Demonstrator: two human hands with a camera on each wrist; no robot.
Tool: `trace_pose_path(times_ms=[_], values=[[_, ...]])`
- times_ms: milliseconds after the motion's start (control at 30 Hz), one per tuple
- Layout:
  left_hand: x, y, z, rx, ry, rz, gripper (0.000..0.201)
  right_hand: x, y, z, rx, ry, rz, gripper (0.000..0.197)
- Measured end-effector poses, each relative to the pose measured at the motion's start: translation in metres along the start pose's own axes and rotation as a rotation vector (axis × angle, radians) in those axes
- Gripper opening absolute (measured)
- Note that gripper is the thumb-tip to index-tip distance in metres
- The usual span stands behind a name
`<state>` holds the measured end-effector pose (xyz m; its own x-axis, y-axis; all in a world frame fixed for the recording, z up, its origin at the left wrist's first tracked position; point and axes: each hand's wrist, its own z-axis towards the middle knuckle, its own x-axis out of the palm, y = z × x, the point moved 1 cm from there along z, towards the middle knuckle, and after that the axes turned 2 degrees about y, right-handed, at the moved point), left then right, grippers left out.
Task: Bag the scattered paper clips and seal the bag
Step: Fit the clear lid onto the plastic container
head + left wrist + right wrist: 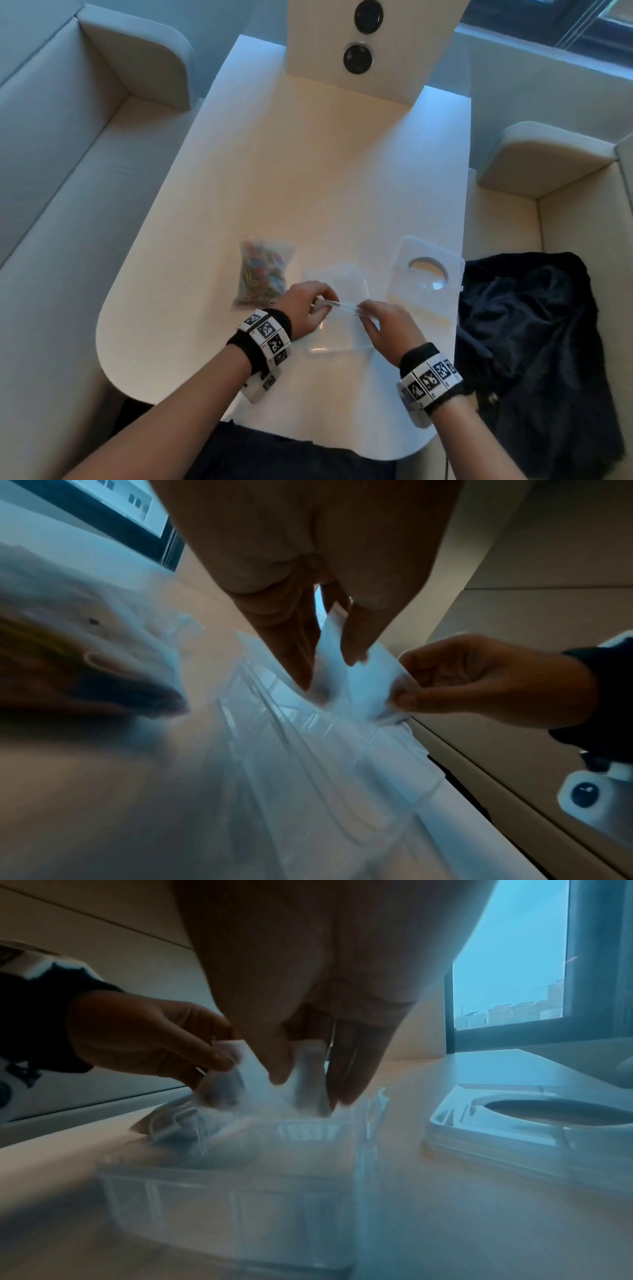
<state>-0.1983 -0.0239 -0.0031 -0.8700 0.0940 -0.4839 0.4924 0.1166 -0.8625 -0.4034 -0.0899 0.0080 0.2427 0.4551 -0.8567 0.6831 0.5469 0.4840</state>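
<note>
A small clear zip bag (344,306) hangs between my two hands above a clear plastic box (329,350) near the table's front edge. My left hand (323,305) pinches the bag's left top edge, and my right hand (364,310) pinches its right top edge. In the left wrist view, thumb and fingers (356,653) clamp the thin film (369,685). The right wrist view shows the bag (308,1074) drooping into the box (232,1177). A second clear bag (262,274), stuffed with coloured paper clips, lies on the table left of my hands. No loose clips show.
The box's clear lid (426,274) with a round hole lies flat to the right, close to the table edge. A dark garment (534,342) is heaped on the right seat. A white upright panel (359,44) with two round sockets stands at the table's far end.
</note>
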Motion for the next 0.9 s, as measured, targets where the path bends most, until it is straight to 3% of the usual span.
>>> trace_pose_path(times_ms=[133,233,300,367,467,567,633,700,767,900], values=[[0.010,-0.007,-0.010,-0.116,0.091,-0.130,0.017,-0.006,-0.009,-0.001,0.080,0.154,0.017,0.023],[0.019,-0.009,-0.009,-0.117,0.078,-0.012,0.022,-0.008,-0.011,0.001,0.089,0.182,0.048,0.020],[0.023,-0.007,-0.004,-0.085,0.041,0.138,0.024,-0.011,-0.016,0.007,0.105,0.104,0.083,0.025],[0.026,-0.006,0.002,-0.096,0.020,0.252,0.026,-0.020,-0.028,0.016,0.174,-0.122,0.177,0.028],[0.031,-0.004,0.007,-0.132,-0.021,0.385,0.029,-0.031,-0.066,0.028,0.438,-0.462,0.189,0.040],[0.035,-0.004,0.009,-0.085,-0.008,0.522,0.024,-0.029,-0.107,0.028,0.908,-0.410,0.102,0.086],[0.035,-0.002,0.012,-0.072,-0.017,0.600,0.019,-0.028,-0.127,0.022,1.055,-0.307,0.167,0.104],[0.035,0.001,0.015,-0.096,0.000,0.683,0.017,-0.028,-0.142,0.014,1.065,-0.259,0.393,0.092],[0.034,0.002,0.018,-0.120,0.029,0.707,0.023,-0.027,-0.153,0.000,1.036,-0.345,0.561,0.067],[0.029,0.000,0.024,-0.121,-0.017,0.585,0.021,-0.037,-0.144,-0.018,0.979,-0.796,0.728,0.031]])
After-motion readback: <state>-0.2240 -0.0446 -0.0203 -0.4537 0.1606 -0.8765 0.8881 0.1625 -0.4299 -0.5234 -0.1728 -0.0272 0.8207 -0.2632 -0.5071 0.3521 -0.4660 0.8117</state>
